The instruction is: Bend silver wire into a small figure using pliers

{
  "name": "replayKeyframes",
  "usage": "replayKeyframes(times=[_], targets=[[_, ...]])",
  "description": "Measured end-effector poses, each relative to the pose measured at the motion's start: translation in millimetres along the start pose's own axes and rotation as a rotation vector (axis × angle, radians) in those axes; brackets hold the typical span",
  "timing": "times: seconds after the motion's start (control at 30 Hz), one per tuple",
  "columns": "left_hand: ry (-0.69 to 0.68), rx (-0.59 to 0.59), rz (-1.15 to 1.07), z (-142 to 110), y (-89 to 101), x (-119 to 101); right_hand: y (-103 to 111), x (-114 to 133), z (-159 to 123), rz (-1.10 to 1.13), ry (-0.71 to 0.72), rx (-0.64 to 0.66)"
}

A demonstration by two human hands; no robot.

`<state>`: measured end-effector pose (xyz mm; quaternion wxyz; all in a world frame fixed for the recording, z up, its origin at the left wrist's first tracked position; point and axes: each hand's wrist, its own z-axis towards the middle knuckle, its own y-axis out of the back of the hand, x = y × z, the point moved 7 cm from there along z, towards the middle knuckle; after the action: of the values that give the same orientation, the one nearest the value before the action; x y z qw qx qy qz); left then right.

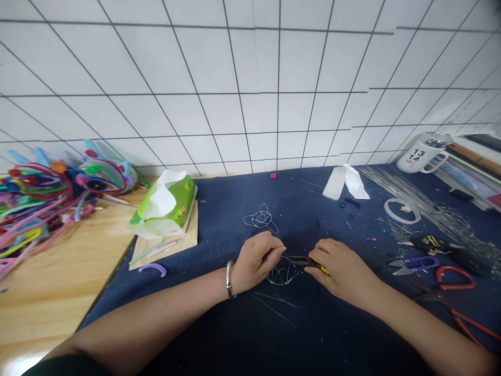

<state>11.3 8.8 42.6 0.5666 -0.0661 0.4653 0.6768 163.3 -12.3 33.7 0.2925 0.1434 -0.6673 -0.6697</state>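
Note:
My left hand (256, 261), with a metal bangle on the wrist, is closed in a pinch on a small thin-wire frame (282, 274) that rests on the dark blue cloth (219, 313). My right hand (341, 269) is closed round small pliers (303, 259) with yellow on the handle, their dark jaws pointing left at the wire by my left fingertips. A second bent wire shape (261, 218) lies just beyond my hands. Loose straight wires (274, 305) lie in front of them.
Left: a green tissue pack (166, 206) on a wooden board, and a heap of coloured pipe cleaners (47, 193) on the wooden table. Right: a bundle of thin wires (426, 206), tape roll (401, 210), purple snips (417, 263), red-handled scissors (450, 292), white mug (425, 153), stacked books.

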Motion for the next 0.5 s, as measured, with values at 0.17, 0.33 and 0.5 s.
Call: replayKeyframes(times=[0.17, 0.33, 0.5], targets=[[-0.032, 0.02, 0.008, -0.6, -1.0, -2.5, -0.9, 0.2, 0.3, -0.026, -0.001, -0.016], [-0.072, 0.008, -0.001, -0.3, 0.8, -5.8, 0.9, 2.1, 0.4, -0.031, 0.006, -0.031], [-0.104, -0.017, -0.007, -0.2, 2.7, -8.2, 1.7, 3.5, 0.9, -0.038, 0.002, -0.041]])
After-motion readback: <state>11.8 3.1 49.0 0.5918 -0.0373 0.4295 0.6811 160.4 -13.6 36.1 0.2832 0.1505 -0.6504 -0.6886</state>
